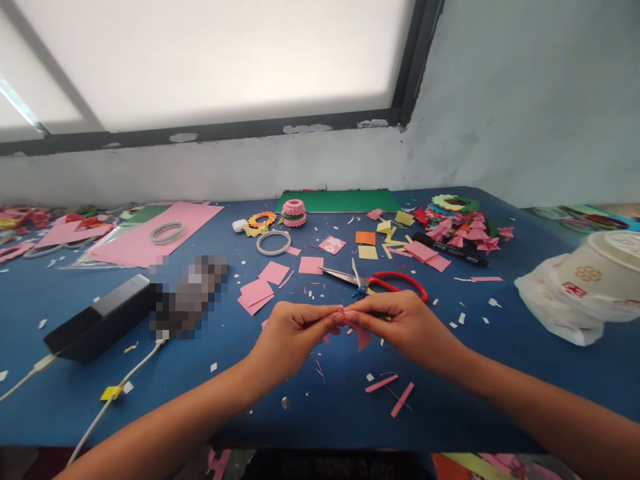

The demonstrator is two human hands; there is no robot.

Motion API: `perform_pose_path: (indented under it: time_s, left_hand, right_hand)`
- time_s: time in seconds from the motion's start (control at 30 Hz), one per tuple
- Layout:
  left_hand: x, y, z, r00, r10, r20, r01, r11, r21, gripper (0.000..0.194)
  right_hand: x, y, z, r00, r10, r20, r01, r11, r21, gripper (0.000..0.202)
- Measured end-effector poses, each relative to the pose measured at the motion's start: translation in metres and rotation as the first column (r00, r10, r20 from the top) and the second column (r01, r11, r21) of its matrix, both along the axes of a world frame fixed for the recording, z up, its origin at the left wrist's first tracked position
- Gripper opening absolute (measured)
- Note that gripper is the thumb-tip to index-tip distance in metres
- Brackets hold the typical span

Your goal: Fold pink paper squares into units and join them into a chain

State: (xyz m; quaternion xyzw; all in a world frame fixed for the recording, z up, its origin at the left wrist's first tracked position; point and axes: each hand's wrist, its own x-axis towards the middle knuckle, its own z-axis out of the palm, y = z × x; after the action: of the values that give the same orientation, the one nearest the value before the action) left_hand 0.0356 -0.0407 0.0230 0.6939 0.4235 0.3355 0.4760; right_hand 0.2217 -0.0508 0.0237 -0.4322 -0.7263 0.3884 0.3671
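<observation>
your two hands meet fingertip to fingertip, and the small piece of pink paper (pixel 343 311) is right between them, above the middle of the blue table (pixel 200 407). it lies to the right of your left hand (pixel 287 333) and to the left of your right hand (pixel 407 327); neither looks clearly nearer. your fingers cover most of it, so its long axis cannot be told. both grips are closed on it, each pinching with thumb and index finger. your forearms come in from the near left and near right corners of the table, slanting inward over its near edge, with the backs of both hands up. a pink paper flap (pixel 363 339) shows under your right fingers; whether it is attached cannot be told. the red-handled scissors (pixel 395 279) lie just beyond, towards the far edge, handles nearer your right hand.
</observation>
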Motion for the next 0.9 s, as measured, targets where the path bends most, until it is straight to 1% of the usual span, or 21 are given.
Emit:
perform_pose_path:
  time_s: [0.07,0.17,0.27,0.4,0.63,0.8,0.9]
  left_hand:
    - [0.001,-0.001,0.003,0.999,0.022,0.025,-0.022,1.0,-0.004,0.019]
    - [0.003,-0.001,0.007,0.992,0.063,0.108,-0.061,0.998,-0.014,0.017]
    - [0.002,0.0,0.008,0.984,0.071,0.164,-0.063,0.997,-0.053,0.016]
    - [0.0,0.001,0.008,0.991,0.017,0.13,-0.004,0.995,-0.099,0.016]
    - [-0.004,0.0,0.002,0.996,-0.077,0.051,0.079,0.996,-0.033,0.021]
    - [-0.005,-0.001,-0.003,0.996,-0.088,-0.02,0.088,0.996,-0.025,0.026]
    - [-0.003,-0.001,0.0,0.998,-0.064,0.002,0.064,0.998,-0.016,0.023]
  right_hand:
    - [0.0,0.001,0.0,0.999,0.006,-0.035,-0.007,1.0,-0.029,0.023]
    - [0.001,0.001,0.001,0.993,-0.014,-0.116,-0.001,0.992,-0.126,0.028]
    - [0.002,0.001,0.003,0.985,-0.014,-0.171,-0.021,0.979,-0.202,0.029]
    - [0.002,0.001,0.003,0.992,0.011,-0.125,-0.033,0.985,-0.17,0.025]
    - [0.006,0.0,0.005,0.999,0.039,-0.021,-0.042,0.991,-0.129,0.022]
    - [0.004,-0.001,0.001,1.0,0.03,0.008,-0.029,0.995,-0.097,0.018]
    - [0.002,0.0,0.001,0.998,0.039,-0.048,-0.044,0.993,-0.114,0.021]
